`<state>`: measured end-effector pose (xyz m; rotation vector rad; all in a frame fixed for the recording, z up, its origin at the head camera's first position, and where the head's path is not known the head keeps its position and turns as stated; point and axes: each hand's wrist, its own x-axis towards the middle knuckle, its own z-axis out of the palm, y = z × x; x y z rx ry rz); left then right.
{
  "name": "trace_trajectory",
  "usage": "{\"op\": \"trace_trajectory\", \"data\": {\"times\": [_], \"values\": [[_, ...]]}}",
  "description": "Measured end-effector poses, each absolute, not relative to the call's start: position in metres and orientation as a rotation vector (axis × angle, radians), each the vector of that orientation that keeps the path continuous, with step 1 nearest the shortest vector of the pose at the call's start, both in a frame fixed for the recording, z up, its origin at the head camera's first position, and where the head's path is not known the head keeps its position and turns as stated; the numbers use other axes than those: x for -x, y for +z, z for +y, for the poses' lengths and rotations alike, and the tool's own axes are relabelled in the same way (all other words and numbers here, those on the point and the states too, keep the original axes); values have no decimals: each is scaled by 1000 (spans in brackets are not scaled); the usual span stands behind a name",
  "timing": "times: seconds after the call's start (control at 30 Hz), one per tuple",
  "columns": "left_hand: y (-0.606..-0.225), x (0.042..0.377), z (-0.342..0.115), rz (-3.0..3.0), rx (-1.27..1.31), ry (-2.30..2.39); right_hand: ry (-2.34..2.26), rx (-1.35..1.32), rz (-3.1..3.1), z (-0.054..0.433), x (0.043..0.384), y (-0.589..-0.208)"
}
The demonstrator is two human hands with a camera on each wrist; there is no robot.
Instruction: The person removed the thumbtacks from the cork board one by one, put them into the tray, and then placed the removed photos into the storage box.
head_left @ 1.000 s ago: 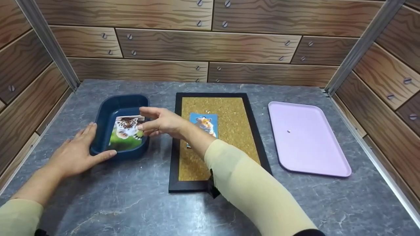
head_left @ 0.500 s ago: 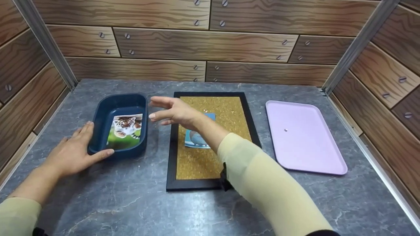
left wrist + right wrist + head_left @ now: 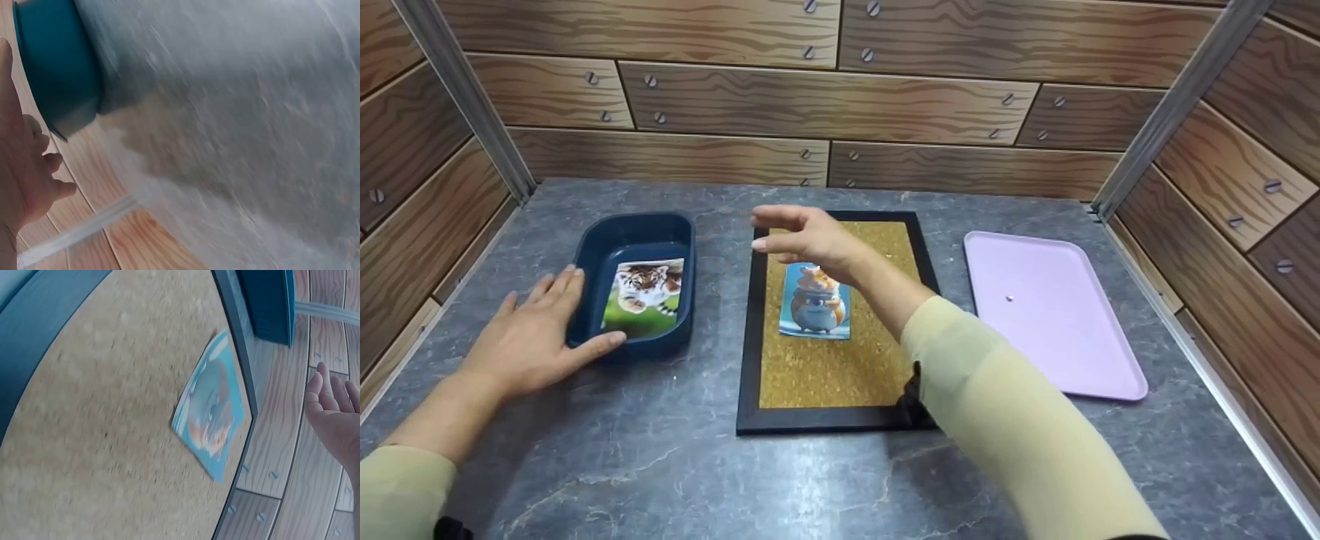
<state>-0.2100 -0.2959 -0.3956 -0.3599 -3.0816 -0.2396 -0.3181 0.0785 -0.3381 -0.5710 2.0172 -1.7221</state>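
Observation:
My left hand (image 3: 529, 337) lies spread at the near left side of a dark blue plastic bin (image 3: 690, 300), thumb and fingertips at its rim. A card with a tiger cub picture (image 3: 643, 296) lies inside the bin. My right hand (image 3: 817, 240), fingers loosely bent and holding nothing visible, hovers over the upper left of a black-framed cork board (image 3: 810, 382). Below that hand, on the cork, is a blue card with a hamster picture (image 3: 816, 307); its top is partly hidden by the hand. The right wrist view shows this card (image 3: 211, 405) on the cork.
On the right lies a lilac tray (image 3: 1057, 322) with one tiny pale thing (image 3: 1010, 298) on it. Wood-patterned walls (image 3: 720, 97) enclose the grey marbled table (image 3: 607, 465) at the back and sides. A small white speck (image 3: 675, 377) is between bin and board.
My right hand has moved right and away from me, from over the bin to over the cork board, uncovering the tiger card and most of the hamster card. The left hand stays almost still.

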Motion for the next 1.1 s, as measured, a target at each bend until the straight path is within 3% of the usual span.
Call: {"op": "trace_trajectory", "data": {"times": [0.5,1.1], "values": [[-383,216,-194,-2864,767,-51,-1766,583,2225,131,331,-353],[-417,225,-111,-2872,1088,-73,-1790,570,2330,159,348,-375]]}}
